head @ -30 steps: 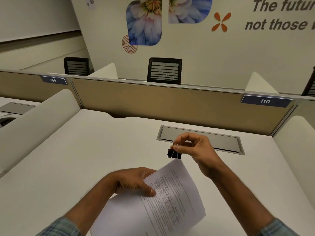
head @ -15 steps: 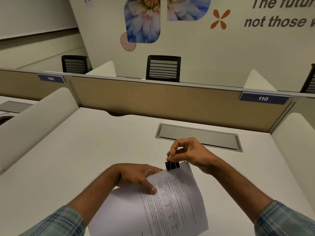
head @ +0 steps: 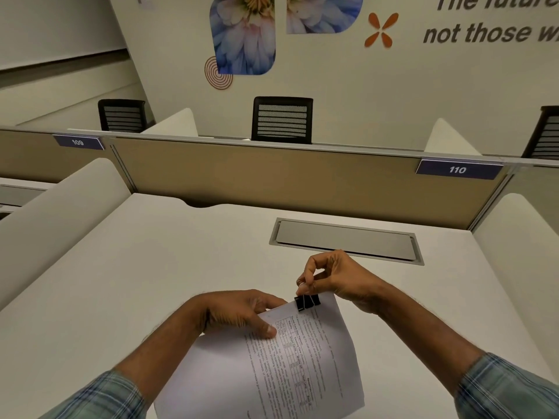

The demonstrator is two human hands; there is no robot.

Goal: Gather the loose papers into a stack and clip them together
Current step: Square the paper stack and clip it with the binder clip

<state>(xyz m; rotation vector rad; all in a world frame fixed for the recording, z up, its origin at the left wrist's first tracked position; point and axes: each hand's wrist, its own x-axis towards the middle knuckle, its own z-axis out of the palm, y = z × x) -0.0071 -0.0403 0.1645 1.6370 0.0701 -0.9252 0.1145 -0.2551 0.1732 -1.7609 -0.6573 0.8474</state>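
dim, even indoor light | edges bowed | print perhaps blurred

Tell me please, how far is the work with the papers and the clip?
Done: the papers are gathered into one stack, which the left hand holds at its edge. In hand: the black binder clip sits on the stack's top edge, and the right hand pinches its wire handles. Left: to let go of the clip; whether it bites fully, I cannot tell.

Binder clip (head: 307, 302) on papers' (head: 272, 373) far edge
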